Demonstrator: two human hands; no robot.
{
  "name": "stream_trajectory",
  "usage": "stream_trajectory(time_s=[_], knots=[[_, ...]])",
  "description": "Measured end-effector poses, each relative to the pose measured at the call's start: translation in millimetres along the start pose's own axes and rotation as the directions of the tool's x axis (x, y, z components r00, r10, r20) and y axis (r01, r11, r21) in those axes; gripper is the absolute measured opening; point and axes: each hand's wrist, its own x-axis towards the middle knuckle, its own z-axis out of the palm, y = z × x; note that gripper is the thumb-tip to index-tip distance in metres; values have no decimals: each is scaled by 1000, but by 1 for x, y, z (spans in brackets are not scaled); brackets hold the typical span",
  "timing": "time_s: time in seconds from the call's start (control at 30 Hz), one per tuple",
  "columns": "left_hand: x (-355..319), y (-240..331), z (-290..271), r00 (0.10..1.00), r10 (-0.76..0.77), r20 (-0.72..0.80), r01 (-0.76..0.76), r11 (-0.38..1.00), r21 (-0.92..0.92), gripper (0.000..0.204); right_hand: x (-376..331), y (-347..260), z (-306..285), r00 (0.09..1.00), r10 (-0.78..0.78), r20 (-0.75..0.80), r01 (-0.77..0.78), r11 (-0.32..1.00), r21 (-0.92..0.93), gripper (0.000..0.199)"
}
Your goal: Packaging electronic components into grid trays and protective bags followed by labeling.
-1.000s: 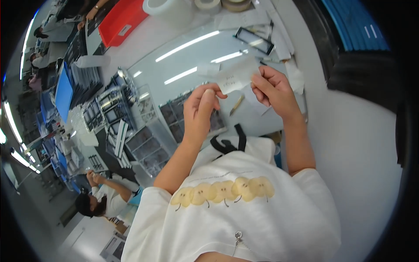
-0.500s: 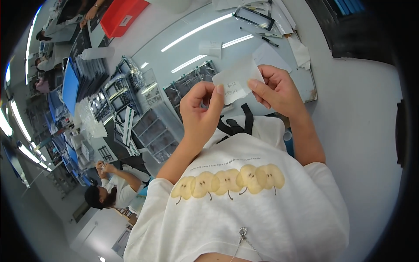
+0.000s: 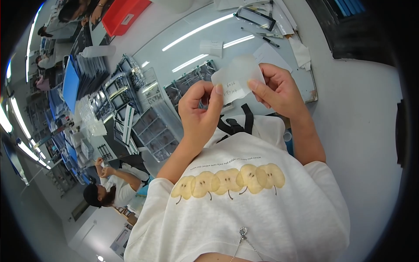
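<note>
A small white slip of paper (image 3: 238, 75) with handwriting on it is stretched between my two hands, above the near edge of the glass-topped table (image 3: 192, 48). My left hand (image 3: 198, 107) pinches its left edge between thumb and curled fingers. On the other side, my right hand (image 3: 279, 89) grips the right edge, thumb on top. The slip's upper part looks slightly bent. Just beyond my left hand lies a clear tray of dark parts (image 3: 181, 81). Another paper slip (image 3: 211, 48) rests farther back on the glass.
A black rectangular frame (image 3: 254, 18), pens (image 3: 271, 42) and loose papers (image 3: 301, 52) lie at the far right. To the left are a compartment tray (image 3: 155, 133), stacked dark frames (image 3: 115, 96), blue folders (image 3: 70, 83) and a red bin (image 3: 124, 16). Another person (image 3: 109, 187) sits at left.
The slip's upper part has bent a little, and its writing shows at a slightly different slant. Both hands keep their hold with hardly any shift. The seated person's hands have moved slightly.
</note>
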Motion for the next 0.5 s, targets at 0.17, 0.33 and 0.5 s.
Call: stream_trajectory(time_s=[0.17, 0.33, 0.5], knots=[[1, -3, 0, 999, 40, -10, -40, 999, 24, 13, 2, 1, 1, 1000, -4, 6, 4, 1000, 0, 12], [5, -4, 1, 999, 31, -9, -30, 999, 35, 13, 5, 3, -1, 1000, -3, 2, 3, 1000, -9, 12], [11, -6, 2, 998, 54, -15, -54, 998, 42, 13, 11, 2, -5, 1000, -3, 4, 3, 1000, -9, 12]])
